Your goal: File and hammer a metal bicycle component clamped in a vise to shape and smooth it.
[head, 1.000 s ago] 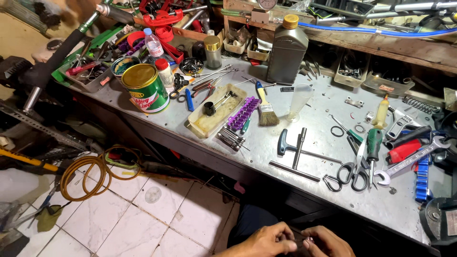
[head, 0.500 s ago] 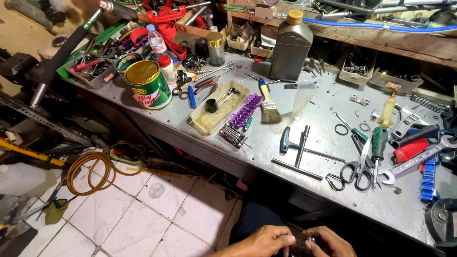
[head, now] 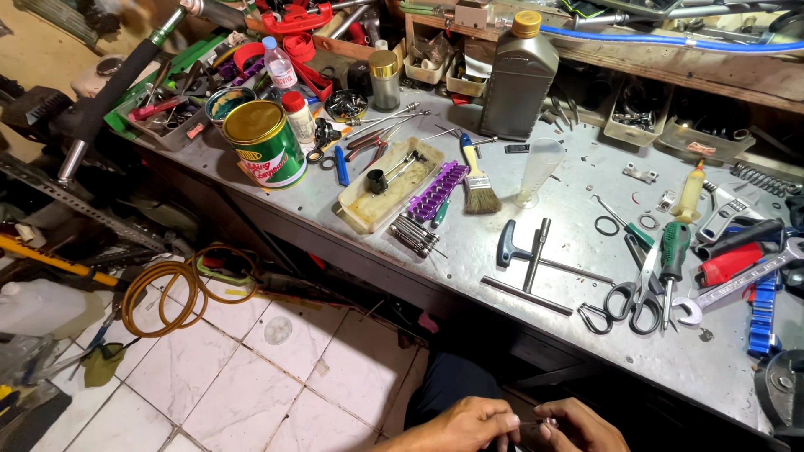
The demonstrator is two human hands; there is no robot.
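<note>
Fingers of both my hands meet low at the bottom of the view, below the near edge of the grey metal workbench (head: 502,251): my left hand (head: 469,423) and my right hand (head: 578,425) are each pinched nearly shut on the ends of a small thin dark part (head: 529,424), too small for me to tell what it is. Compared with a second ago my hands sit a little further right and closer together, thumbs and forefingers drawn in tighter around the part, while my head has tipped so more of the bench shows; nothing on the bench has moved. That tells me the fiddling stays in my fingers, away from the bench. Nearest above my hands, by the near edge, lie the black-handled scissors (head: 630,295), a green-handled screwdriver (head: 672,255) and the dark T-handle wrench (head: 536,258). Toward the middle stands a shallow cream plastic tray (head: 387,186) with a black socket in it, a purple strip of bits (head: 435,191) just beside it and a wooden-handled paintbrush (head: 476,180) next to that. At the far left corner stands a green tin can with a gold lid (head: 264,142); at the back edge, a grey plastic oil bottle with a yellow cap (head: 517,75). A coiled orange hose (head: 167,285) lies on the white tiled floor (head: 276,377).
</note>
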